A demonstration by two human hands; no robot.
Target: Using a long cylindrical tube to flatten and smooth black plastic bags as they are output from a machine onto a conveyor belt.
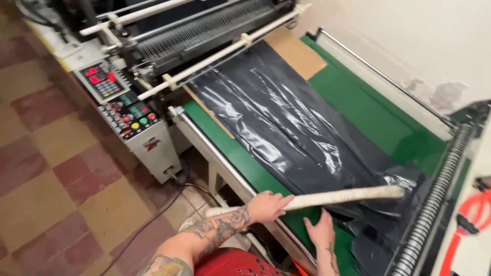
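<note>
Here, a person leans over a machine's green conveyor belt. The left hand is clamped around one end of a long white stick, which lies across glossy black plastic sheeting spread along the belt. The right hand rests flat, fingers apart, on the belt just beside the sheeting. A control panel stands to the left.

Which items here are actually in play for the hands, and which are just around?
In play:
- left hand gripping the pale stick
- right hand flat on the green belt
- black plastic sheet under the stick's tip

Just around:
- control panel
- cardboard piece
- floor cable
- side roller
</note>
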